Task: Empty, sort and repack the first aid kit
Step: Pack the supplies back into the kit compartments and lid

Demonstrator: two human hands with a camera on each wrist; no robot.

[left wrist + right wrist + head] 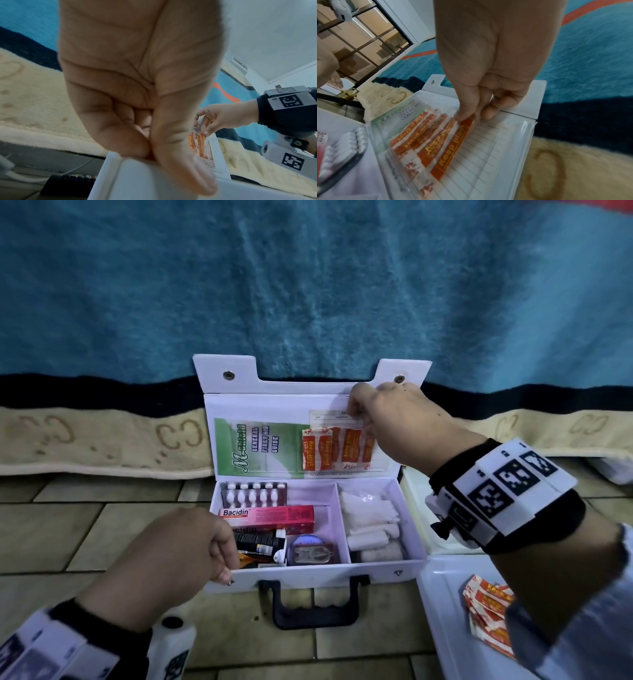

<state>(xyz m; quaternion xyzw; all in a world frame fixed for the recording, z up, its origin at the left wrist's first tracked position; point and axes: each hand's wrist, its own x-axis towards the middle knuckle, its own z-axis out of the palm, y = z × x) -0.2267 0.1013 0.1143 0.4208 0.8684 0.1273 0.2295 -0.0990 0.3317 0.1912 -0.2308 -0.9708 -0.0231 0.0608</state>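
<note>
While the front left corner of the first aid kit [318, 577] was gripped by the left hand [181, 546], plaster strips [436, 140] in its lid pocket were pinched by the right hand [387, 419]; probably best slid straight out, kit kept braced.

A teal blanket [308, 278] with a dark navy band and a cream border printed with brown letters hangs down to a tiled floor [68, 529] — beige tiles, dark grout. A dark-framed grid window [368, 40] stands beside a white wall [274, 33].
</note>
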